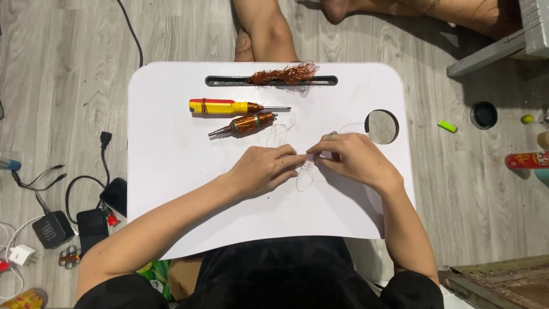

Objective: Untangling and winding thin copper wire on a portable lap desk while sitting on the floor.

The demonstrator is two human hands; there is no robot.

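Observation:
My left hand (264, 169) and my right hand (350, 158) meet over the middle of a white lap table (171, 171). Both pinch a thin, almost transparent wire (305, 177) that loops below and behind my fingers. Just beyond my hands lies a small motor rotor with copper windings (247, 123). Behind it lies a screwdriver with a yellow and red handle (226, 107). A tangle of copper wire (284, 74) rests on the slot at the table's far edge.
The table has a round hole (382, 126) at the right. On the wooden floor to the left are a black speaker (51, 229), cables, a phone and chargers. A green lighter (448, 126) and a black lid (484, 114) lie to the right. Another person's legs (263, 28) are beyond the table.

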